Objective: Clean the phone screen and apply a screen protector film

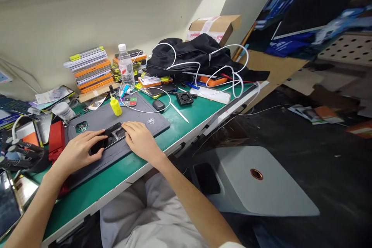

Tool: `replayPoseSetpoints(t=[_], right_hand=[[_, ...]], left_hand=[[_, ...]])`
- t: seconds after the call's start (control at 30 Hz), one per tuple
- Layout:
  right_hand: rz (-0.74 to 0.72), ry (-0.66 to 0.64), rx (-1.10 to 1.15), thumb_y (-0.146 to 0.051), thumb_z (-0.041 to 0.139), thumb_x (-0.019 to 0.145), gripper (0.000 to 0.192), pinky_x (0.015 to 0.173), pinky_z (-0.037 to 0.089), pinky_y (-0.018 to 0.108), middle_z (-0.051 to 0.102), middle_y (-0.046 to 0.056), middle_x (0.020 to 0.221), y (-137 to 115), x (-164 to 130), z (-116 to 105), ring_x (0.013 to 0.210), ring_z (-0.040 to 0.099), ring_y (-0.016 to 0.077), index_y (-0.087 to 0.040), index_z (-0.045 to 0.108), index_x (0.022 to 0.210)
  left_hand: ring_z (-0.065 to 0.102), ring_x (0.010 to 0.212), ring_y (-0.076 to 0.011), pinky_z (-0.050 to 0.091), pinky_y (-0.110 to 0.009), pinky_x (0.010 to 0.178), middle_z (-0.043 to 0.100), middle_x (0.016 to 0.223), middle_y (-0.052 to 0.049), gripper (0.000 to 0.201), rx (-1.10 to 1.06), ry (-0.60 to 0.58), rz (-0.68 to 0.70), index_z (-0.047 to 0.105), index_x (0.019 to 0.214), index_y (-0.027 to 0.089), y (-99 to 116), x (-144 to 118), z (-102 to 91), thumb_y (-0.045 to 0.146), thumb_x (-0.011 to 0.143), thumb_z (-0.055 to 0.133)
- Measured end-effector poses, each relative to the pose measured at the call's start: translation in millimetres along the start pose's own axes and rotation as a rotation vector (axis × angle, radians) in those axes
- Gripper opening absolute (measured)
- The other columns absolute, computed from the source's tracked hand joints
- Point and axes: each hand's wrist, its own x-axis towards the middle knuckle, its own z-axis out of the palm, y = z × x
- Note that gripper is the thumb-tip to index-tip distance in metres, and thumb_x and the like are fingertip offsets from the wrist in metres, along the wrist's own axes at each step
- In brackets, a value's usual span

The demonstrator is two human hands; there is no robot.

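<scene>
A dark phone [109,137] lies with its back open on a grey work mat [136,118], near the middle of the mat. The left hand [81,151] rests flat on the phone's near end, fingers loosely curled over it. The right hand [141,137] lies palm down beside the phone's far end, fingers stretched out and touching its edge. Neither hand is closed tight around anything.

The mat sits on a green table [186,122]. Its front edge runs close below the wrists. A small yellow bottle [116,105] stands on the mat just behind the phone. A red box [56,139] lies just beside the mat on the left. A white pen [179,112] and a small black case [158,105] lie to the right, near the mat's corner. The bare mat to the right of the right hand leaves some room. A grey stool [255,186] stands on the floor past the table's edge.
</scene>
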Motion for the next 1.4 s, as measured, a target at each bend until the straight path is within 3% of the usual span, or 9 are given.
replayPoseSetpoints(t=[0.3, 0.5, 0.7, 0.97, 1.4], right_hand=[[-0.005, -0.002, 0.002, -0.011, 0.051, 0.118, 0.044, 0.133, 0.056, 0.053, 0.079, 0.015, 0.158, 1.3, -2.7, -0.6, 0.151, 0.072, 0.0313, -0.012, 0.078, 0.153], [-0.005, -0.001, 0.008, -0.012, 0.049, 0.118, 0.045, 0.133, 0.056, 0.055, 0.079, 0.016, 0.157, 1.1, -5.1, 0.0, 0.151, 0.072, 0.0330, -0.010, 0.078, 0.152], [0.004, -0.008, 0.004, -0.013, 0.050, 0.118, 0.046, 0.134, 0.055, 0.054, 0.079, 0.014, 0.159, 2.8, -7.3, 0.1, 0.153, 0.072, 0.0315, -0.014, 0.079, 0.153], [-0.024, 0.004, 0.003, -0.016, 0.046, 0.120, 0.047, 0.133, 0.056, 0.058, 0.079, 0.017, 0.157, 6.5, -12.8, 2.3, 0.151, 0.073, 0.0341, -0.010, 0.078, 0.154], [-0.018, 0.002, 0.009, -0.016, 0.047, 0.120, 0.047, 0.135, 0.055, 0.056, 0.080, 0.015, 0.156, 7.7, -13.1, 2.2, 0.152, 0.073, 0.0321, -0.014, 0.079, 0.153]], left_hand=[[0.087, 0.127, -0.0357, 0.075, -0.051, 0.109, 0.079, 0.155, -0.014, 0.050, 0.056, 0.018, -0.003, 0.090, 0.138, 0.015, 11.0, -2.6, 6.6, 0.035, 0.114, 0.051], [0.086, 0.130, -0.0357, 0.074, -0.050, 0.111, 0.078, 0.155, -0.015, 0.049, 0.051, 0.001, -0.010, 0.089, 0.141, 0.016, 15.9, -5.9, 7.4, 0.031, 0.114, 0.052], [0.086, 0.130, -0.0376, 0.077, -0.051, 0.101, 0.079, 0.154, -0.016, 0.048, 0.041, -0.001, -0.019, 0.088, 0.144, 0.018, 18.3, -5.3, 6.2, 0.031, 0.114, 0.052], [0.086, 0.131, -0.0341, 0.076, -0.046, 0.099, 0.081, 0.153, -0.013, 0.047, 0.025, -0.003, -0.044, 0.087, 0.143, 0.020, 23.3, -7.3, 9.6, 0.028, 0.112, 0.053], [0.084, 0.136, -0.0385, 0.073, -0.053, 0.112, 0.079, 0.155, -0.017, 0.048, -0.075, -0.023, -0.101, 0.087, 0.145, 0.018, 22.3, -6.7, 12.6, 0.027, 0.108, 0.057]])
